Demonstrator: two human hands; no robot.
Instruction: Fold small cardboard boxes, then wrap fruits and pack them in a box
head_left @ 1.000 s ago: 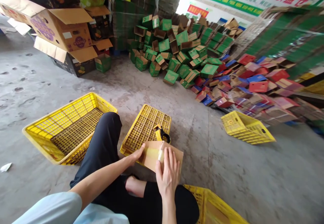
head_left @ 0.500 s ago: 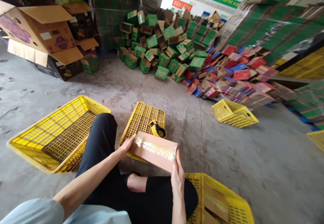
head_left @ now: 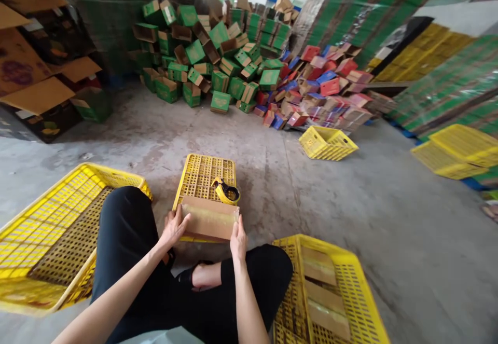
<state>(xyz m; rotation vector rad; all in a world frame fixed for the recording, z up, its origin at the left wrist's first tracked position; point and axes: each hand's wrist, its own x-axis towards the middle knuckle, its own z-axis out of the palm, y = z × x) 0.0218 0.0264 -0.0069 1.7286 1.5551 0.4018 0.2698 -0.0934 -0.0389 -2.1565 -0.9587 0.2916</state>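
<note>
Cardboard box point(head_left: 206, 205) spans the near end of an upturned yellow crate point(head_left: 198, 163); whether it rests there or is held just above, I cannot tell. Its walls look stiff yet thin, likely light if unfilled, though the contents are hidden. Hard pressure mid-panel could dent it, so the short ends seem the surest hold. Both are taken: the left hand point(head_left: 174, 228) grasps one end, thumb over the top, and the right hand point(head_left: 238, 238) grips the other. Behind sits a tape dispenser point(head_left: 226, 193). Shiny tape point(head_left: 210, 219) along the box probably feels slicker than bare card.
</note>
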